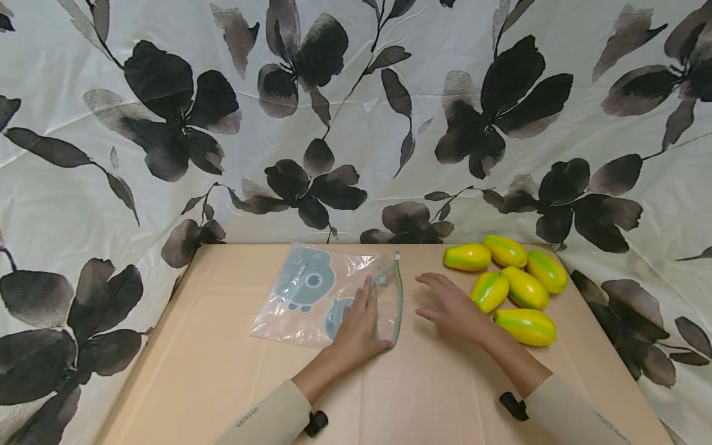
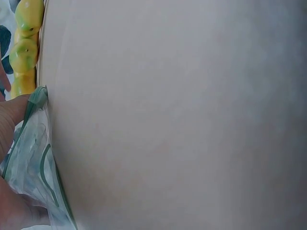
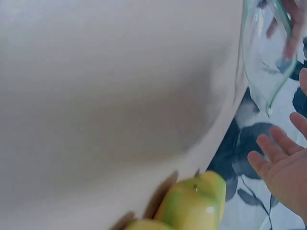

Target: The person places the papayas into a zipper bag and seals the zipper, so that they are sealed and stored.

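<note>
Six yellow-green fruits (image 1: 525, 288) lie toward the far right corner of the one bench (image 1: 417, 395); one clear bag (image 1: 303, 324) lies near its far edge, with two blue printed figures (image 1: 317, 279) showing. Two hands, one left hand (image 1: 358, 326) and one right hand (image 1: 455, 307); two pale sleeves (image 1: 267, 417); two small black wrist pieces (image 1: 513, 406); one flowered cloth (image 1: 389, 179)

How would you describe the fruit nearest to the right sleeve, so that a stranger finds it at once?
On the tan surface, look to the right, where six yellow-green fruits lie grouped near the right hand. The nearest fruit lies beside the right forearm; the other five all lie farther from the person.
</note>
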{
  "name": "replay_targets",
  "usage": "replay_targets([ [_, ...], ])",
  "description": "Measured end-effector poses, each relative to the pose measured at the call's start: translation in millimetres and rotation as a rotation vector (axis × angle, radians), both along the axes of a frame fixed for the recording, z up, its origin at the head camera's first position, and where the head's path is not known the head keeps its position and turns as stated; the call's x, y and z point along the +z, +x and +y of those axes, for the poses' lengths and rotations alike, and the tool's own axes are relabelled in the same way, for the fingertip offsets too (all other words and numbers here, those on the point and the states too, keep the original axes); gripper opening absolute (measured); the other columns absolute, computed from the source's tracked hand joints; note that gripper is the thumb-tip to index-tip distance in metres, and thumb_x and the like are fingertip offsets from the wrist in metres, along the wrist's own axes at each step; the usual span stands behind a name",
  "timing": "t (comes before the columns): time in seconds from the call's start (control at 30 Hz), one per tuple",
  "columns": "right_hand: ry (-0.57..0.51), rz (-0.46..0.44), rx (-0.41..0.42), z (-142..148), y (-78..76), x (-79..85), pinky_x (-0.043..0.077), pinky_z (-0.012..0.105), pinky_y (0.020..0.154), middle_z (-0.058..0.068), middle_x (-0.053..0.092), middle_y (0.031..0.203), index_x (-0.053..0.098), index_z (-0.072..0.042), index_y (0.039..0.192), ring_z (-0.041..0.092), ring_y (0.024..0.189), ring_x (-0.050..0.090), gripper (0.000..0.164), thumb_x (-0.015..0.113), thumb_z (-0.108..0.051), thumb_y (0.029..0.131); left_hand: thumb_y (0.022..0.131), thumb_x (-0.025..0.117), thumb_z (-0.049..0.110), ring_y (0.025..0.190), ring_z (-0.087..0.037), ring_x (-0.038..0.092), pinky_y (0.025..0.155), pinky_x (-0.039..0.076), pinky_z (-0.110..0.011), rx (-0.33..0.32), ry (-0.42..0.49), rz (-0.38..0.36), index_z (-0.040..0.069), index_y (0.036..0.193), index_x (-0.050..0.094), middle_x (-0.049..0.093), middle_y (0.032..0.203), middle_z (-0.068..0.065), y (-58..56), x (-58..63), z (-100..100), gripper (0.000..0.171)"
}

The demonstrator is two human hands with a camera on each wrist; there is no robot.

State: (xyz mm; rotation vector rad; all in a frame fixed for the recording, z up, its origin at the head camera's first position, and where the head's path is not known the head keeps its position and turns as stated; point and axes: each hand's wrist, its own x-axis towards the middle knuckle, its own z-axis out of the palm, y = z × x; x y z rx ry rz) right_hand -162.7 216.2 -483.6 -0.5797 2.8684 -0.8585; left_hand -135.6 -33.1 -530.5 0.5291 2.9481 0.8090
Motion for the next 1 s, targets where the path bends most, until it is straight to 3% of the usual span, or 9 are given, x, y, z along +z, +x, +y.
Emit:
replay_targets([
  [0.33, -0.052, -0.005, -0.031, 47, 19.6, 15.9, 0.04, 0.062, 0.114, 0.012, 0.045, 0.16, 0.041, -0.017, 0.157, 0.037, 0.145, 0.044, 0.083, 0.077, -0.049, 0.09, 0.065, 0.098, 0.04, 0.157, -0.043, 0.022, 0.111, 0.033, -0.075, 0.001, 0.008, 0.002, 0.003, 0.165, 0.016, 0.003, 0.175, -0.012, -0.2, -0.3, 0, 0.134],
  [0.7, 0.006, 0.049, -0.104, 107, 43.0, 30.5, 0.041, 0.07, 0.105, 0.015, 0.052, 0.152, 0.046, -0.015, 0.153, 0.044, 0.136, 0.049, 0.082, 0.081, -0.048, 0.087, 0.066, 0.098, 0.04, 0.157, -0.043, 0.021, 0.112, 0.032, -0.075, -0.004, 0.007, -0.009, 0.003, 0.165, 0.014, 0.002, 0.175, -0.013, 1.0, 2.7, -1, 0.135],
  [0.9, 0.034, 0.124, -0.118, 137, 52.6, 23.7, 0.043, 0.067, 0.098, 0.018, 0.055, 0.148, 0.048, -0.012, 0.152, 0.044, 0.128, 0.055, 0.085, 0.088, -0.039, 0.081, 0.066, 0.098, 0.039, 0.157, -0.042, 0.021, 0.113, 0.032, -0.073, -0.001, 0.005, -0.006, 0.004, 0.165, 0.013, 0.0, 0.175, -0.011, -2.5, 2.6, -2, 0.135],
  [1.0, 0.047, 0.183, -0.114, 150, 56.5, 14.5, 0.034, 0.039, 0.12, 0.019, 0.057, 0.144, 0.051, -0.011, 0.149, 0.043, 0.127, 0.053, 0.085, 0.091, -0.036, 0.077, 0.066, 0.098, 0.039, 0.158, -0.041, 0.021, 0.113, 0.032, -0.073, -0.001, 0.001, -0.007, 0.003, 0.165, 0.013, 0.0, 0.175, -0.011, -3.1, 3.4, -3, 0.135],
])
